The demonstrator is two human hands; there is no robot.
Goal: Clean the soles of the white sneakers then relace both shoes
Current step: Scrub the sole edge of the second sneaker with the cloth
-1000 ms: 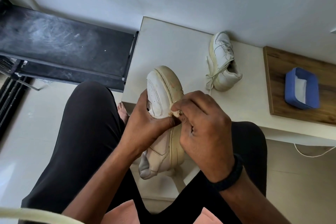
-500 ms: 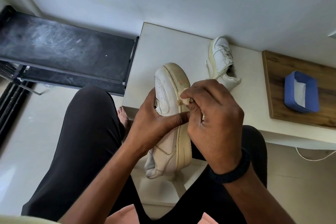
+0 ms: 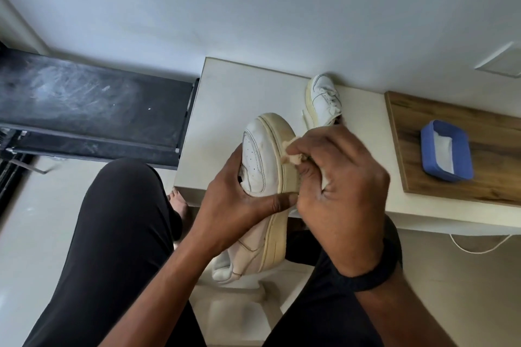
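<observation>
Cloth (image 3: 290, 153), perhaps, in curled right hand (image 3: 342, 186)

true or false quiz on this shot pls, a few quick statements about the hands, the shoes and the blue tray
1. The left hand grips the held sneaker. True.
2. The right hand holds nothing. False: it pinches a beige wad against the sole's edge near the toe.
3. The second sneaker lies on the floor. False: it lies on the white table, near the wall.
4. The blue tray sits on the wooden board. True.
5. The black wristband is on the left wrist. False: it is on the right wrist.
</observation>
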